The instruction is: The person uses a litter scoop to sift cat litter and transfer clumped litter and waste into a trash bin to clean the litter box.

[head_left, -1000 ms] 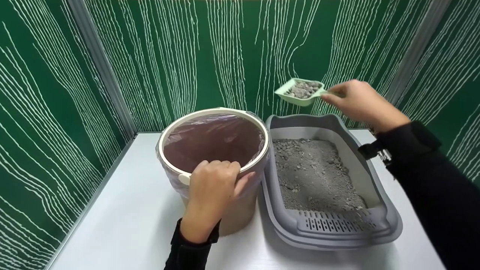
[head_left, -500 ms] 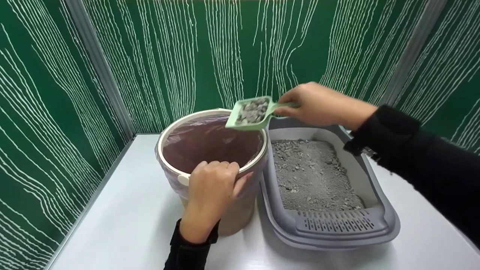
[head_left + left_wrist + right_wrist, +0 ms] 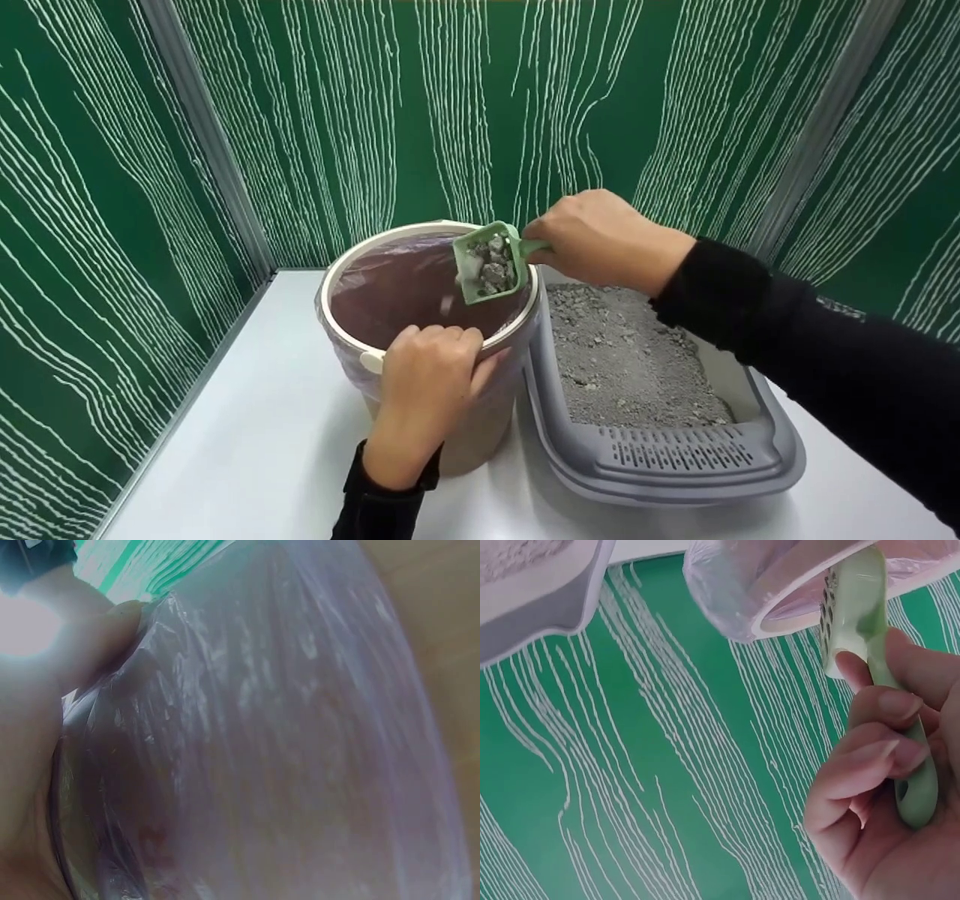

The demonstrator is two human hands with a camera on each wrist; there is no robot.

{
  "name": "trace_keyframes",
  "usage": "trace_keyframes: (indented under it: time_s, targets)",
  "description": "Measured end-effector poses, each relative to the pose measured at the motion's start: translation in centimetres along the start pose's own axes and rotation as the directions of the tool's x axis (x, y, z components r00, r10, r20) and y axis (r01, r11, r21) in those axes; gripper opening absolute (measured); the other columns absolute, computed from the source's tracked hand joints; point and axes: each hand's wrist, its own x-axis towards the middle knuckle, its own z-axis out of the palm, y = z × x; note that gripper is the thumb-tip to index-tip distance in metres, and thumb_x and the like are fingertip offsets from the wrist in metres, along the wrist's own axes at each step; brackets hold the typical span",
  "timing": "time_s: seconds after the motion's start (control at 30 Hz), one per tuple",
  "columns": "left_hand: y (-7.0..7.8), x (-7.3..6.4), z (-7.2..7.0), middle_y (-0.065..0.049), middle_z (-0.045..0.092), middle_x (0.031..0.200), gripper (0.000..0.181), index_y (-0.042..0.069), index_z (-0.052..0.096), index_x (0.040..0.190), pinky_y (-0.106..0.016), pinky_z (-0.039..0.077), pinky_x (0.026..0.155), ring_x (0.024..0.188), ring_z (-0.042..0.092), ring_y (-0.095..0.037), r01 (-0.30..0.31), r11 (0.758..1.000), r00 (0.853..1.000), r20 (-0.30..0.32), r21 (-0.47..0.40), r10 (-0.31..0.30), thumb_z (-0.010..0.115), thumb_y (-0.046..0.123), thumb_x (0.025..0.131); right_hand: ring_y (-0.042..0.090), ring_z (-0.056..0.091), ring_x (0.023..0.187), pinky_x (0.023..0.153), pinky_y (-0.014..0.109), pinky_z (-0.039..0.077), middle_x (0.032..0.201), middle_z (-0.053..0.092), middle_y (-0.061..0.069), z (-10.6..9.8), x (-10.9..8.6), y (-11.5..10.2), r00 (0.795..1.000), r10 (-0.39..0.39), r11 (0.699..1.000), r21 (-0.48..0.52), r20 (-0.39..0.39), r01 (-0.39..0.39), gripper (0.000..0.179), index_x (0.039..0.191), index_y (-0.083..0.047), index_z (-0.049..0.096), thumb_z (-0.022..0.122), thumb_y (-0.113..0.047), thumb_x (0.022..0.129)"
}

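Observation:
My right hand (image 3: 600, 236) grips the handle of a pale green slotted litter scoop (image 3: 491, 262). The scoop tilts over the right part of the bin's opening, with grey clumps (image 3: 495, 271) in it and a few bits falling below. In the right wrist view, the fingers (image 3: 862, 765) curl round the green handle (image 3: 916, 795). My left hand (image 3: 431, 375) holds the near rim of the trash bin (image 3: 346, 289), fingers over the edge and thumb outside. A clear plastic bag (image 3: 262, 727) lines the bin and folds over its outside.
A grey litter box (image 3: 551, 420) filled with grey litter (image 3: 630, 367) stands right beside the bin; its front ledge is slotted. Both stand on a white table (image 3: 247, 420). Green panels (image 3: 442, 112) with white wavy lines enclose the back and sides.
My right hand has carried the scoop leftward from above the litter box to over the bin, then lowered and tipped it, and bits are dropping. The left hand stays on the rim.

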Motion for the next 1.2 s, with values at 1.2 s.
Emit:
trace_keyframes:
  time_s: [1.2]
  targets:
    - [0.4, -0.2, 0.2, 0.001, 0.057, 0.058, 0.047, 0.015, 0.055, 0.066, -0.035, 0.038, 0.051, 0.052, 0.057, -0.022, -0.009, 1.000, 1.000, -0.024, -0.003, 0.008, 0.081, 0.046, 0.090, 0.013, 0.035, 0.044, 0.037, 0.032, 0.036, 0.055, 0.041, -0.001, -4.0, -4.2, 1.3, 0.960, 0.267, 0.949, -0.152, -0.088, -0.278, 0.032, 0.097, 0.004, 0.073, 0.061, -0.023, 0.109]
